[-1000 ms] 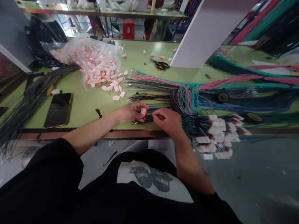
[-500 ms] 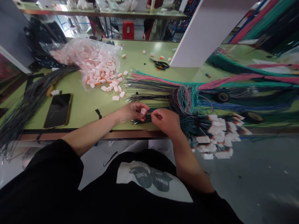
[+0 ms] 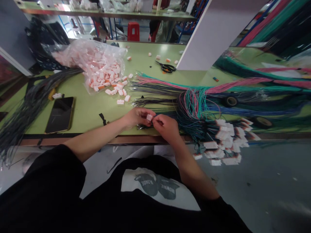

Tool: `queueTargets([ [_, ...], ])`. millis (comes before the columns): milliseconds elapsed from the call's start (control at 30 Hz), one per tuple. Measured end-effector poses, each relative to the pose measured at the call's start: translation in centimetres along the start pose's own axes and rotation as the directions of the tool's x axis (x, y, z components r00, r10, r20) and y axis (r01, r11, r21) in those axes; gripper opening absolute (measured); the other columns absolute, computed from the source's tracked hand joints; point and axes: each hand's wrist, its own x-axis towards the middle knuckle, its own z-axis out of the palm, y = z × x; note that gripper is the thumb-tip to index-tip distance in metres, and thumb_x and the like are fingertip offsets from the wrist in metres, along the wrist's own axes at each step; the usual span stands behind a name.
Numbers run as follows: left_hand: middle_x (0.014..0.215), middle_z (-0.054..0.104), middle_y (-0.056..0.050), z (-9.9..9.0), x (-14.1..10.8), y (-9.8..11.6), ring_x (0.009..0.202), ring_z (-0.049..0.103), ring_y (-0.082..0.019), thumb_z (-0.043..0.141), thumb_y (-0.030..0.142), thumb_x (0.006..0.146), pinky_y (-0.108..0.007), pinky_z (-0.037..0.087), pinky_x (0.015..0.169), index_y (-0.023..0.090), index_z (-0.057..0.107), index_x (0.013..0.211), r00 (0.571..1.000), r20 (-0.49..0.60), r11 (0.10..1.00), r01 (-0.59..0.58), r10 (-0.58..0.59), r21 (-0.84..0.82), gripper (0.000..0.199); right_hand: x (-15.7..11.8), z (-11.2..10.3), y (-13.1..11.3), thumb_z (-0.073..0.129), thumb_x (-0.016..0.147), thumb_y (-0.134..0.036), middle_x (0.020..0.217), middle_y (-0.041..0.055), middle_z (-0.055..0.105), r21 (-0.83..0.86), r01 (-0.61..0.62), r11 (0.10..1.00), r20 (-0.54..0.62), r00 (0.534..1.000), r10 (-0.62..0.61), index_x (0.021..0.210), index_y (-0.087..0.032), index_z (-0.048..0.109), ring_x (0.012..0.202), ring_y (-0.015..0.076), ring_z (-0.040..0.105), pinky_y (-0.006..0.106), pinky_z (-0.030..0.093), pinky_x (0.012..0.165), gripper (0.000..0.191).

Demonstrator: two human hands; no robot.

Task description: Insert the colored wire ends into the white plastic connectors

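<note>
Working over wires point(image 3: 157, 86), among bag point(image 3: 87, 58), phone point(image 3: 59, 115) and scissors point(image 3: 167, 67) on tabletop point(image 3: 109, 111) | pinching small, white, blocky connector point(image 3: 149, 117) in left fingers point(image 3: 144, 111) near tabletop's front edge | bunching right fingers point(image 3: 159, 120) just beside connector, leaving any grip too hidden to tell

Left hand point(image 3: 137, 117): pinching
Right hand point(image 3: 167, 127): pinching
Left forearm point(image 3: 97, 137): toward two o'clock
Right forearm point(image 3: 193, 168): toward eleven o'clock

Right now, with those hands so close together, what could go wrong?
The small white connector in the left hand might slip. The connector cluster overhanging the table edge could drag its wires down. Those wires also lie close beside the right hand, so they might snag.
</note>
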Motion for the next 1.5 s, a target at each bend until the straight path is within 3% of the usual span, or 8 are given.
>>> queueTargets([
  [133,0.070,0.065,0.001,0.0,0.0,0.1,0.065,0.061,-0.008,0.069,0.000,0.057,-0.026,0.052,0.070,0.011,0.064,0.089,1.000,-0.022,1.000,-0.006,0.006,0.027,0.034,-0.2,0.0,0.4,0.046,0.079,-0.027,0.075,0.0023,0.068,0.094,-0.032,0.995,0.008,0.999,0.032,0.078,-0.020,0.066,0.066,0.0137,0.056,0.024,0.037,0.061,0.021],
  [300,0.069,0.064,0.001,-0.2,-0.1,0.8,0.064,0.063,-0.010,0.072,0.006,0.057,-0.025,0.052,0.065,0.011,0.061,0.096,0.990,0.121,0.990,0.052,-0.067,0.130,0.040,1.8,-2.3,1.2,0.048,0.081,-0.029,0.078,0.0025,0.069,0.118,-0.018,0.993,0.208,0.978,-0.007,0.080,-0.018,0.067,0.069,0.0140,0.059,0.024,0.041,0.063,0.022],
  [433,0.069,0.063,0.001,-0.4,-0.5,1.1,0.063,0.062,-0.009,0.073,0.009,0.058,-0.023,0.051,0.062,0.012,0.060,0.092,0.977,0.183,0.977,0.075,-0.112,0.201,0.037,5.5,-2.8,1.6,0.043,0.080,-0.016,0.094,0.0100,0.069,-0.248,-0.134,0.960,0.063,0.986,0.154,0.092,-0.017,0.069,0.087,0.0217,0.062,0.031,0.042,0.073,0.029],
  [533,0.069,0.062,0.002,-0.5,-0.5,1.2,0.060,0.061,-0.007,0.072,0.009,0.059,-0.021,0.050,0.060,0.012,0.059,0.092,0.970,0.201,0.970,0.087,-0.135,0.229,0.036,7.7,-1.8,1.5,0.041,0.080,-0.012,0.096,0.0187,0.068,-0.521,-0.134,0.843,0.095,0.972,0.213,0.092,-0.010,0.070,0.092,0.0283,0.062,0.035,0.043,0.072,0.031],
  [1133,0.072,0.062,0.001,-0.6,-0.4,1.0,0.062,0.060,-0.007,0.073,0.013,0.061,-0.024,0.050,0.065,0.013,0.058,0.092,0.969,0.219,0.966,0.055,-0.113,0.253,0.034,8.5,0.7,1.6,0.031,0.085,-0.017,0.098,0.0157,0.066,-0.542,0.189,0.819,0.238,0.969,-0.066,0.095,-0.011,0.065,0.089,0.0239,0.058,0.030,0.036,0.069,0.036],
  [1233,0.072,0.062,0.001,-0.5,-0.5,1.1,0.061,0.061,-0.008,0.073,0.013,0.061,-0.024,0.050,0.064,0.012,0.057,0.092,0.972,0.204,0.973,0.073,-0.119,0.219,0.035,8.4,0.8,2.0,0.034,0.083,-0.018,0.095,0.0146,0.066,-0.459,0.027,0.888,0.075,0.997,0.008,0.092,-0.012,0.064,0.084,0.0224,0.058,0.030,0.036,0.068,0.032],
  [1333,0.071,0.061,0.001,-0.6,-0.4,1.1,0.063,0.062,-0.010,0.075,0.013,0.060,-0.024,0.050,0.062,0.012,0.055,0.092,0.978,0.172,0.986,0.090,-0.114,0.140,0.038,8.3,0.5,2.6,0.039,0.080,-0.020,0.087,0.0098,0.066,-0.159,-0.104,0.982,-0.128,0.988,0.084,0.091,-0.013,0.062,0.076,0.0187,0.057,0.028,0.037,0.068,0.026],
  [1500,0.070,0.061,0.001,-1.0,0.0,0.9,0.066,0.063,-0.010,0.072,0.009,0.063,-0.023,0.050,0.064,0.011,0.052,0.094,0.991,0.113,0.997,0.074,-0.073,-0.004,0.037,6.9,-0.6,2.1,0.050,0.075,-0.028,0.079,0.0025,0.066,0.346,0.113,0.931,-0.066,0.993,-0.095,0.080,-0.017,0.063,0.070,0.0137,0.056,0.025,0.041,0.065,0.017],
])
